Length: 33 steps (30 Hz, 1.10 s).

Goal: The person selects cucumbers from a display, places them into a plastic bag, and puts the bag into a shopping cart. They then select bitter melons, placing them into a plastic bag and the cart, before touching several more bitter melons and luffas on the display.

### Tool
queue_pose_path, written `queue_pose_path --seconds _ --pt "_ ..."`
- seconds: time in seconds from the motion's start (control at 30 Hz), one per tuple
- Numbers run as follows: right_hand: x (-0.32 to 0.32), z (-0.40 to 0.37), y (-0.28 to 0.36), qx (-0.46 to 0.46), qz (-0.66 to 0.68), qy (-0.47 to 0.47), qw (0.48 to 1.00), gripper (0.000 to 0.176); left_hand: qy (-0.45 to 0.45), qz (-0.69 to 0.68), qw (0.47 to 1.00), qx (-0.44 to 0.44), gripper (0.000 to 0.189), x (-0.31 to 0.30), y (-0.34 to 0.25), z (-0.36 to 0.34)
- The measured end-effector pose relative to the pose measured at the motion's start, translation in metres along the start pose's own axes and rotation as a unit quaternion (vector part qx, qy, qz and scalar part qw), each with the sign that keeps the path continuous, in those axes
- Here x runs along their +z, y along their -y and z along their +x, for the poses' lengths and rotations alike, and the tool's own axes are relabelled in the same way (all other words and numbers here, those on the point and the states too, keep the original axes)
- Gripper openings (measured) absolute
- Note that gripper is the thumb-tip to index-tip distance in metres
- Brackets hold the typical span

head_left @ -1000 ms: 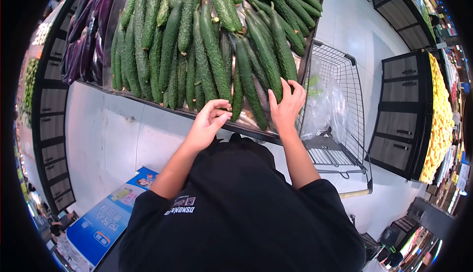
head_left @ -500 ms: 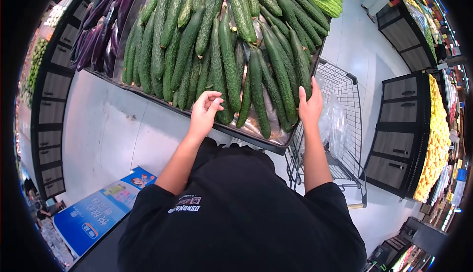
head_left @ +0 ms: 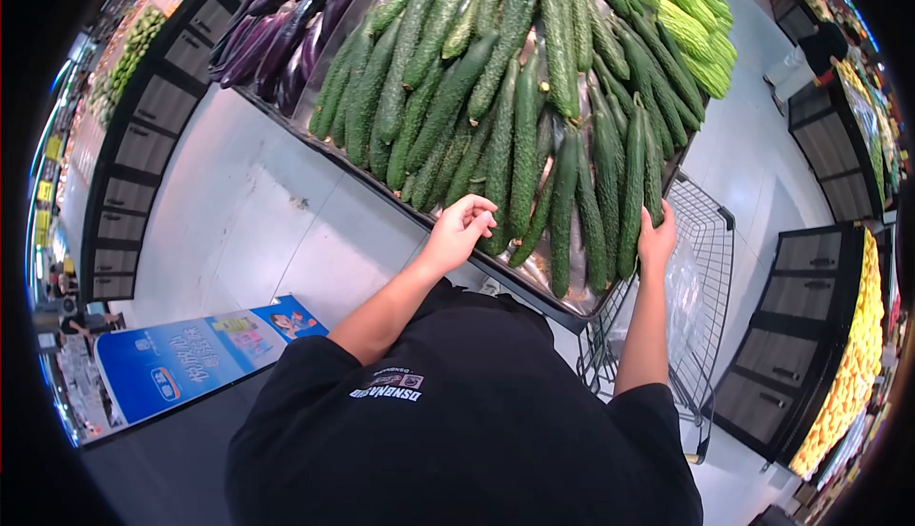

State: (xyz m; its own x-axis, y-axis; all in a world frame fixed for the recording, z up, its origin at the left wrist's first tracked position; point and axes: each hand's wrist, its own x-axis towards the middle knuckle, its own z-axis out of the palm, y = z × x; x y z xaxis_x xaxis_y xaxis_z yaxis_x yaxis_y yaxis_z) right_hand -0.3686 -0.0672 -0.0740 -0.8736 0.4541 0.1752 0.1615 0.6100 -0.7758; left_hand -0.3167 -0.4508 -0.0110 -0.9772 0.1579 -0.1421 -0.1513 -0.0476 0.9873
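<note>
Dark green cucumbers [head_left: 457, 88] lie side by side on a black-edged display tray in front of me. My right hand [head_left: 657, 240] is at the tray's right edge, its thumb and fingers closed around the lower end of the outermost cucumber [head_left: 653, 159]. My left hand [head_left: 462, 232] hovers at the front edge, close to the cucumber tips. Its fingers are curled in toward the thumb, and I see nothing held in them.
Purple eggplants [head_left: 300, 26] lie left of the cucumbers, light green bitter melons [head_left: 691, 26] at the upper right. A wire shopping cart [head_left: 710, 278] holding clear plastic bags [head_left: 679, 288] stands to the right. A blue sign [head_left: 205, 359] is at lower left; a person [head_left: 815, 54] stands far right.
The view has shifted, so the display sits further right and lower. My right hand has closed on the end of the outermost cucumber. My left hand stays curled near the front edge.
</note>
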Motion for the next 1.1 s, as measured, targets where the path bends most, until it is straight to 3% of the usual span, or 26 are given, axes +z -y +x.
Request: queue_pose_path --seconds 0.17,0.23,0.3,0.4,0.57,0.67,0.7,0.8,0.83,0.9,0.97,1.03,1.1 --pt "0.005 0.008 -0.033 0.026 0.119 0.020 0.992 0.049 -0.030 -0.001 1.000 0.002 0.015 -0.011 -0.003 -0.008" --pt "-0.008 0.009 -0.020 0.088 0.239 0.081 0.964 0.049 -0.040 -0.011 0.999 0.004 0.014 -0.017 -0.001 -0.011" --pt "-0.018 0.011 -0.007 0.104 0.263 0.105 0.953 0.043 -0.054 -0.009 0.998 0.002 0.015 -0.021 0.001 -0.014" --pt "-0.023 0.023 -0.018 0.154 0.372 0.207 0.892 0.033 -0.067 -0.015 0.998 0.006 0.015 -0.029 0.005 -0.017" --pt "-0.039 0.037 -0.014 0.144 0.394 0.204 0.884 0.036 -0.071 -0.018 0.996 0.049 0.017 -0.040 0.009 -0.018" --pt "-0.046 0.036 0.000 0.139 0.445 0.152 0.871 0.031 -0.063 -0.022 0.998 0.024 0.017 -0.049 0.005 -0.020" --pt "-0.051 0.031 0.008 0.142 0.442 0.143 0.874 0.031 -0.068 -0.034 0.997 0.019 0.017 -0.052 0.005 -0.019" --pt "-0.053 0.011 0.041 0.127 0.558 0.145 0.807 0.041 -0.059 -0.044 0.997 0.005 0.018 -0.063 -0.002 -0.012" --pt "-0.048 0.001 0.057 0.128 0.554 0.135 0.811 0.041 -0.055 -0.042 0.998 0.001 0.018 -0.067 -0.004 -0.008" --pt "-0.037 -0.022 0.099 0.125 0.663 0.154 0.722 0.050 -0.032 -0.049 0.998 -0.005 0.018 -0.075 -0.009 0.002" --pt "-0.020 -0.044 0.140 0.148 0.653 0.111 0.735 0.055 -0.002 -0.056 0.998 0.001 0.019 -0.090 -0.010 0.013" --pt "0.001 -0.061 0.172 0.098 0.699 0.156 0.691 0.056 0.032 -0.058 0.998 -0.009 0.019 -0.103 -0.017 0.022" --pt "0.030 -0.081 0.208 0.117 0.686 0.131 0.706 0.055 0.071 -0.058 0.996 -0.014 0.020 -0.117 -0.029 0.030"
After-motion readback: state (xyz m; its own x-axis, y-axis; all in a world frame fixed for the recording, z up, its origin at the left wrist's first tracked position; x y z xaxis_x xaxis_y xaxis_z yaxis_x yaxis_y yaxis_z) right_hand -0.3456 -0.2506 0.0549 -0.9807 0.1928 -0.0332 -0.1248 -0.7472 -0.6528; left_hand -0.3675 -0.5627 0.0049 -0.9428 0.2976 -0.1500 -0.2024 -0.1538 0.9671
